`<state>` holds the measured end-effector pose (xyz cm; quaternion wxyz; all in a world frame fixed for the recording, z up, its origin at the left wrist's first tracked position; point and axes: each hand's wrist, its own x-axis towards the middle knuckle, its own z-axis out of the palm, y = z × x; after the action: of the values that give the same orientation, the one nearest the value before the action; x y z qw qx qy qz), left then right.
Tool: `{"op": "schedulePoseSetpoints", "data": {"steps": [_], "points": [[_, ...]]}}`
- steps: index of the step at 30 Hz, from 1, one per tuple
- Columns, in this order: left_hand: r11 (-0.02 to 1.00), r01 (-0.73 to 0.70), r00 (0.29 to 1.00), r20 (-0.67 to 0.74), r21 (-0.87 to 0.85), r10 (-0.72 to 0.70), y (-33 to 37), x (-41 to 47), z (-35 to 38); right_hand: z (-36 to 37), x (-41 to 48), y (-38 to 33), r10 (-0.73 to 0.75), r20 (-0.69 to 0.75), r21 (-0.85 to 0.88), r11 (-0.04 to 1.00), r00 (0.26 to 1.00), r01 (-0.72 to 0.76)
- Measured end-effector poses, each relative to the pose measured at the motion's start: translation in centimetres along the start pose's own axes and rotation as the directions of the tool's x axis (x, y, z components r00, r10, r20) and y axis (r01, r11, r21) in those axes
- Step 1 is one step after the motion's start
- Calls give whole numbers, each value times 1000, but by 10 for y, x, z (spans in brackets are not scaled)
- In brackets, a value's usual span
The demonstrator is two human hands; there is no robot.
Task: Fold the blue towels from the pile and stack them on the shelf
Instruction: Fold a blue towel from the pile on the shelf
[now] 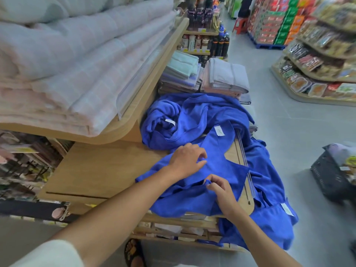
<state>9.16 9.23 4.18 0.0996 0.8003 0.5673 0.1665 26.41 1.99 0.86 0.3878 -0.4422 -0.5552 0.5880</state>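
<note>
Nearest to the camera, I see a white sleeve (48,255) on the left arm and a patterned slipper (133,253) on the grey floor (289,141). Both arms reach forward over the wooden shelf (100,170).

The right hand (221,189) grasps the blue towel (227,170), pinching a raised fold of cloth between thumb and fingertips. Just beyond it, the left hand (185,160) lies on the same towel with its fingers curled, nipping a bit of the cloth against the thumb. This towel is spread on the right part of the shelf, and its near edge droops over the front.

More blue cloth (269,218) hangs off the shelf's right end, with a white label (287,209) showing. Behind the hands, the pile (202,112) of crumpled blue towels sits on the shelf.

Past the pile stand stacks of folded towels (225,78) in grey, pink and pale green. An upper shelf at left carries folded pale bedding (77,64). A black basket (331,176) stands on the floor at right, and snack racks (317,54) line the far aisle.
</note>
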Motion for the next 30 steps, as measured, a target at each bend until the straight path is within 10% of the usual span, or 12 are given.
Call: {"op": "schedulePoseSetpoints", "data": {"steps": [5, 10, 17, 25, 30], "points": [[910, 144, 930, 367, -388, 9, 20, 20, 10, 1, -3, -1, -2, -20, -6, 1000, 1000, 2], [942, 137, 804, 589, -306, 75, 32, 39, 16, 5, -5, -2, -2, -29, -71, 997, 1000, 0], [999, 26, 798, 602, 26, -37, 55, 54, 33, 10, -9, 3, -13, 30, -191, 981, 999, 19], [903, 275, 796, 604, -331, -22, 38, 47, 21, 8, -9, 3, -70, 58, -181, 980, 996, 79], [999, 21, 839, 545, -48, 8, 46, 39, 29, 10, -7, 6, -83, 39, -219, 972, 996, 90]]}}
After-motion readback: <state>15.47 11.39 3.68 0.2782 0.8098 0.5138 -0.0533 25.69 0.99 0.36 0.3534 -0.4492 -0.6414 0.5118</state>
